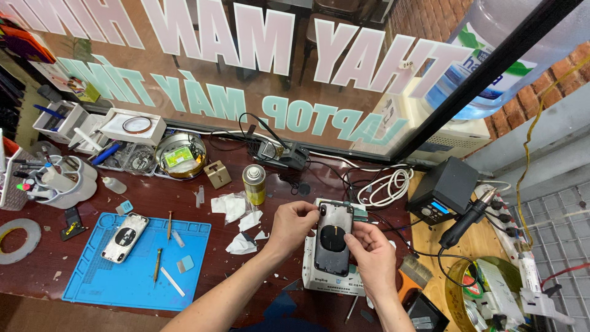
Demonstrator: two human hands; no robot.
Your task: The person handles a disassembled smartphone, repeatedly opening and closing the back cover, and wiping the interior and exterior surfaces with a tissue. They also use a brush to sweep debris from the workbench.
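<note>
Left hand (290, 226) pinches the upper left edge of the phone back panel (333, 241), fingers closed on it; right hand (370, 251) clamps its right side. That panel lies on a white heating plate (316, 278) on the desk (37, 270). To judge by the grip, even pressure along both edges and a low, steady lift should best avoid bending it or straining anything beneath.
</note>
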